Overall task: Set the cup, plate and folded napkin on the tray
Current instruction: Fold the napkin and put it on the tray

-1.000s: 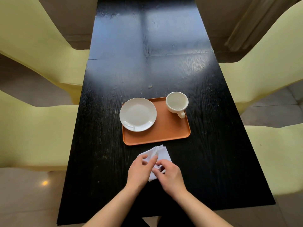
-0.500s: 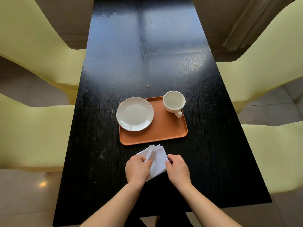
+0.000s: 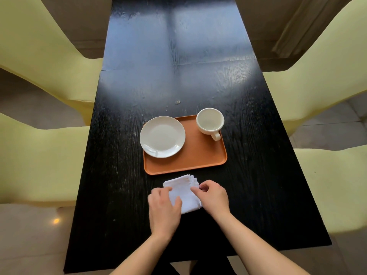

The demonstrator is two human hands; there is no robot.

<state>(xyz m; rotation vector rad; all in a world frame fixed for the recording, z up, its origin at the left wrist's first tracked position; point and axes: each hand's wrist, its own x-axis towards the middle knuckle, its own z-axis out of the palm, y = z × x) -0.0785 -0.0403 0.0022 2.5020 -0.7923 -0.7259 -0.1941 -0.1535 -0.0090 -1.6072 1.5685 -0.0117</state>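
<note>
An orange tray [image 3: 200, 157] lies on the black table. A white plate [image 3: 162, 136] rests on the tray's left side, overhanging its left rim. An empty white cup [image 3: 210, 122] stands upright at the tray's far right corner, handle toward me. A white folded napkin [image 3: 183, 190] lies flat on the table just in front of the tray. My left hand [image 3: 163, 207] presses on the napkin's near left part. My right hand [image 3: 213, 195] pinches the napkin's right edge with its fingertips.
The black table [image 3: 178, 76] stretches away from me. Pale yellow chairs stand on both sides: two at the left [image 3: 39, 155] and two at the right [image 3: 327, 175]. A small speck [image 3: 177, 102] lies on the table beyond the tray.
The napkin has gone from a raised, half-open bundle to lying flat and folded. My left hand slid onto its near left part and my right hand moved to its right edge.
</note>
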